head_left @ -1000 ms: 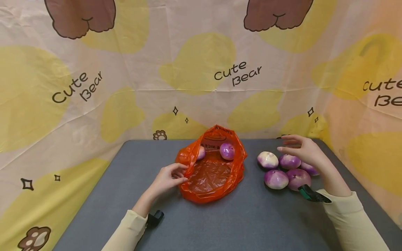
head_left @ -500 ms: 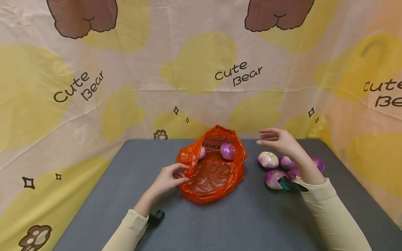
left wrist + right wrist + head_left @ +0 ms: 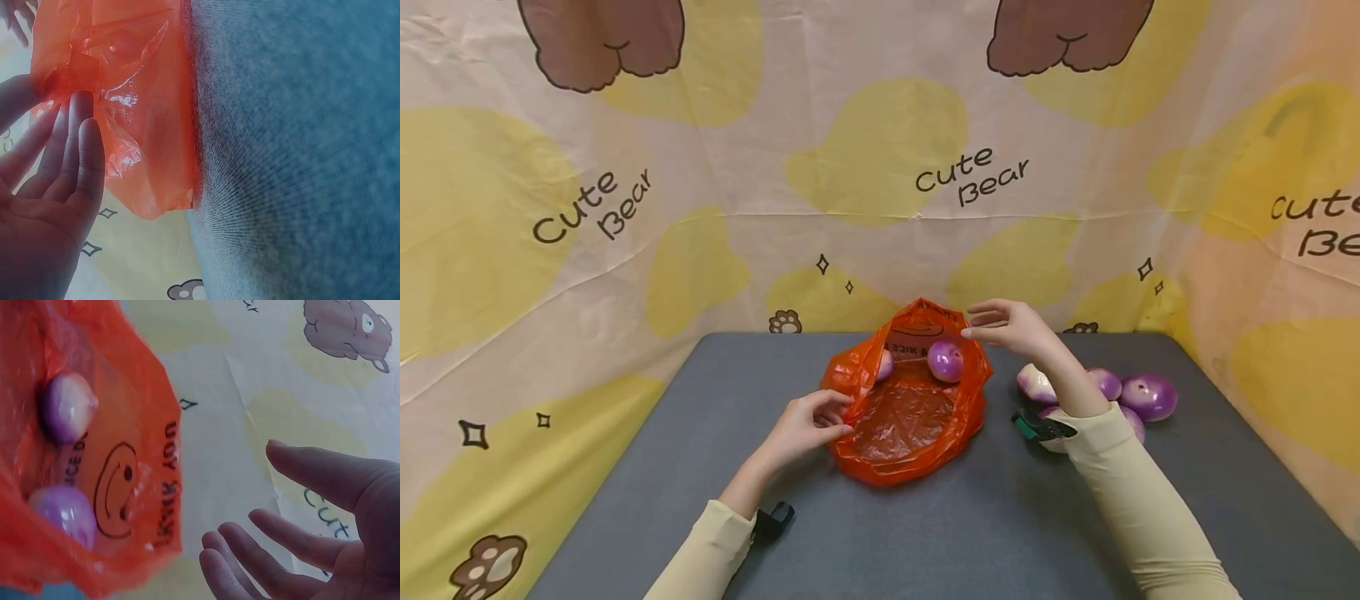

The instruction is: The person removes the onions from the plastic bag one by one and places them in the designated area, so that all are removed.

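An orange plastic bag [image 3: 902, 471] stands on the grey table with its mouth facing me. Two purple-and-white turnips lie inside, one at the back right [image 3: 945, 361] and one partly behind the left rim [image 3: 886, 365]. My left hand [image 3: 805, 425] pinches the bag's left rim between thumb and fingers, as the left wrist view also shows. My right hand [image 3: 1011, 327] is at the bag's upper right edge, fingers loosely bent and apart from the thumb. Nothing is between them in the right wrist view, where both turnips [image 3: 67, 407] show inside the bag.
Several more turnips [image 3: 1150, 396] sit in a cluster on the right of the table [image 3: 925, 542], partly hidden by my right forearm. A printed cloth [image 3: 865, 167] hangs as a wall behind and at both sides. Each wrist carries a dark strap-on camera mount [image 3: 772, 521].
My right hand has travelled left from above the turnip cluster to the bag's right rim, uncovering the rightmost turnip. My left hand keeps its grip on the bag.
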Demonstrator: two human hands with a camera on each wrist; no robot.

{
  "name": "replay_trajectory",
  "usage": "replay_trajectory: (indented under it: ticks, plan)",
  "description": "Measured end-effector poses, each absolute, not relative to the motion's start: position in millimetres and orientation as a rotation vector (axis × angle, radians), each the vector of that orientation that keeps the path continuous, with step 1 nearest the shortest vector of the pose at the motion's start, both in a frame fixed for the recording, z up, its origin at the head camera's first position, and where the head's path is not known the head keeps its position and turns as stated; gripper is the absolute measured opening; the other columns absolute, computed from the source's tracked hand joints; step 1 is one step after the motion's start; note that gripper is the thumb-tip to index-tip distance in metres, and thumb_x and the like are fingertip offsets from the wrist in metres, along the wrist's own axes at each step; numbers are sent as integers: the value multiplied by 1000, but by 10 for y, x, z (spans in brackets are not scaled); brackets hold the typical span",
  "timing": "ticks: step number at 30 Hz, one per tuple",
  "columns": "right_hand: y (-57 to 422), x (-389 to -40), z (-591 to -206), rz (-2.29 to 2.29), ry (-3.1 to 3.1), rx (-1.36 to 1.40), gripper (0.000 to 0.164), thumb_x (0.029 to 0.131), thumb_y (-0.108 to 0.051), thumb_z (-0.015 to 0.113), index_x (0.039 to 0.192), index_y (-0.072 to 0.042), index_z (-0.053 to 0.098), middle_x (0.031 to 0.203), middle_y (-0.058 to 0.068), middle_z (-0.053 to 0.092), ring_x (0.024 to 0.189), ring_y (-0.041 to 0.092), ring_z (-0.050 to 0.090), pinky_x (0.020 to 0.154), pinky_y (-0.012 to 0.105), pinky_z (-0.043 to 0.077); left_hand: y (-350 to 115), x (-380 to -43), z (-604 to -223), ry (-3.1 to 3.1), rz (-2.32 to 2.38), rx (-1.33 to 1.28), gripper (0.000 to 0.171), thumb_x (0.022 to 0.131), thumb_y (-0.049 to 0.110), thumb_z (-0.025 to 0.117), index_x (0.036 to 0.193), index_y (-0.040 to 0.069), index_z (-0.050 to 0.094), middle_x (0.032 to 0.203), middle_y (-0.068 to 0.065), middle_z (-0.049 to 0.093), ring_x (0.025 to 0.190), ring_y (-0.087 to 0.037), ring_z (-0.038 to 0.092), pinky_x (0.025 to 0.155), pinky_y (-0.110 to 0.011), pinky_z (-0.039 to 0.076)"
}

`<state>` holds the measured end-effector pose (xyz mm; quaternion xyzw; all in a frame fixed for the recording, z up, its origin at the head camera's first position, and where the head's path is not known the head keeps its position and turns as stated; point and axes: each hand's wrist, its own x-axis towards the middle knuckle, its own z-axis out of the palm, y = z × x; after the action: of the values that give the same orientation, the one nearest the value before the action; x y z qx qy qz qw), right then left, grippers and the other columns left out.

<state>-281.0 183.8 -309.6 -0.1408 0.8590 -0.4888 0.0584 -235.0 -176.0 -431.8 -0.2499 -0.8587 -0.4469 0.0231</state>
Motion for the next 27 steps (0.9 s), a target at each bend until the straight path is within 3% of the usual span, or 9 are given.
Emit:
replay_trajectory:
  ticks: [3,12,20,27]
  plan:
    - [1725,-2879,-3103,-1479,2586,-421,57,85,-26,70,133,-2,50,130,24,55,114,36,58,93,45,49,-1734,-2294,-4234,-2681,-1385,-762,34,81,18,75,113,12,65,95,-6,67,81,-15,64,70,-27,54]
    - [1434,-3099,-3218,-1524,2493,-350,58,87,-24,69,136,-1,48,131,26,53,115,38,56,98,50,44,-1776,-2344,-4311,-2686,-1369,-763,34,80,21,76,112,16,65,94,-2,67,80,-11,64,70,-24,54]
    - [1276,-3255,-3426,-1520,2486,-309,56,87,-25,69,134,-2,50,130,24,54,115,38,57,97,47,46,-1759,-2324,-4317,-2700,-1399,-759,38,80,19,76,116,11,64,100,-8,68,84,-20,65,72,-29,54]
    - [1216,-3300,-3546,-1462,2581,-252,53,86,-29,70,131,-7,54,135,19,51,114,36,57,95,46,48,-1740,-2337,-4337,-2695,-1386,-771,35,80,21,76,113,16,65,98,-2,67,81,-11,65,72,-27,54]
